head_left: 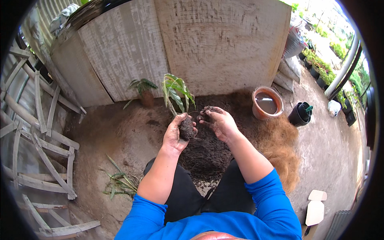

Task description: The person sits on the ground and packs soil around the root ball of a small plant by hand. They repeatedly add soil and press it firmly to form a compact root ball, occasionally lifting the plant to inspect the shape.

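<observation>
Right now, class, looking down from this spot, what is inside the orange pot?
What looks like murky brown liquid sits below the rim of the orange pot. It covers the pot's bottom, so anything lying there cannot be seen.

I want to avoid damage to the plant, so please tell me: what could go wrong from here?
The root ball could crumble, since its soil is bare and the left hand grips it directly. The long leaves above it droop and might tear if the right hand, close by, brushes them.
</observation>
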Demonstrator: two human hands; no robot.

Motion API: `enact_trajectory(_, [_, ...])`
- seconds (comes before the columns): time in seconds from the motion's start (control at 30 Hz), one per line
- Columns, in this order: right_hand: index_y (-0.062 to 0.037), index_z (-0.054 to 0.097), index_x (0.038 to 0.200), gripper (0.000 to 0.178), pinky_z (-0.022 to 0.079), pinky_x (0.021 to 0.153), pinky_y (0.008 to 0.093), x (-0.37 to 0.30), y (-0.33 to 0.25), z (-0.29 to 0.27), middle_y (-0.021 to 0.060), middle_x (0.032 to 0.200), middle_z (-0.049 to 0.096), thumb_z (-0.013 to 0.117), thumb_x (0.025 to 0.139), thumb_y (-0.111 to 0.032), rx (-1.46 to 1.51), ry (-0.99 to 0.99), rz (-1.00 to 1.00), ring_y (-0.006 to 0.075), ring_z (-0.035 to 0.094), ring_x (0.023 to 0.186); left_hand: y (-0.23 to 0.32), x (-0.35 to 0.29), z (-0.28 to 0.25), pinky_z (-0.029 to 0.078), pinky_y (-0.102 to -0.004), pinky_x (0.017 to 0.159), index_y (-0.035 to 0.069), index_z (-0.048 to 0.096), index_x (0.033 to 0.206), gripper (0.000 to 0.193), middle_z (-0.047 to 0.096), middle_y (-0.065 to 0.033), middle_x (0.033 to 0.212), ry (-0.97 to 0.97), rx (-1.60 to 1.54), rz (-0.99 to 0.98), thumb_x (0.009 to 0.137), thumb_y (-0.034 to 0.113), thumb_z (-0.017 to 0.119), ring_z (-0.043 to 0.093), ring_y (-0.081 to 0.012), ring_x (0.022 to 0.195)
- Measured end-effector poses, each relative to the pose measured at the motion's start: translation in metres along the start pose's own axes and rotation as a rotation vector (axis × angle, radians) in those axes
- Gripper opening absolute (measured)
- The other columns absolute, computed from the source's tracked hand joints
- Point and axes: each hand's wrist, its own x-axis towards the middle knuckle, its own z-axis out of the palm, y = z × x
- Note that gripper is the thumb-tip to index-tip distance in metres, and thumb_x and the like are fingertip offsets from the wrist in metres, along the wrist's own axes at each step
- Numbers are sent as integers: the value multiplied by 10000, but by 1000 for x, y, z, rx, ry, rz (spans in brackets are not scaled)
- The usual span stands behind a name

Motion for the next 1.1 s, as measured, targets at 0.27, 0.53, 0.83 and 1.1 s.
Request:
enact_trajectory(0.27, [16, 498, 990, 167, 526, 708, 342, -9, -14, -7, 119, 926, 548, 498, 856, -84, 49, 47, -12, 219, 570, 818, -17, 4, 9, 469, -343, 642, 95, 538, 1011, 230, 568, -55, 924, -266, 20, -25, 792, 155, 574, 560, -211, 817])
enact_trajectory(0.53, [15, 496, 971, 159, 527, 708, 352, -19, -22, -10, 131, 925, 548, 445, 827, -29, 139, 45, -18, 247, 578, 793, -30, -1, 16, 474, -353, 655, 89, 525, 1010, 272, 546, -47, 888, -437, -28, -71, 744, 100, 579, 543, -212, 826])
enact_trajectory(0.83, [4, 509, 962, 150, 510, 711, 376, -25, -18, -14, 129, 911, 546, 448, 831, -39, 114, 50, -21, 243, 565, 793, -41, -7, 22, 452, -344, 647, 104, 538, 937, 200, 533, -37, 854, -429, 67, 58, 743, 106, 587, 510, -207, 792])
enact_trajectory(1.1, [11, 507, 946, 161, 514, 691, 366, -30, -22, -17, 124, 885, 540, 438, 861, -106, 139, 79, -21, 258, 562, 778, -41, -9, 27, 498, -376, 568, 87, 574, 780, 602, 581, -67, 726, -203, -25, -115, 760, 668, 420, 591, -244, 658])
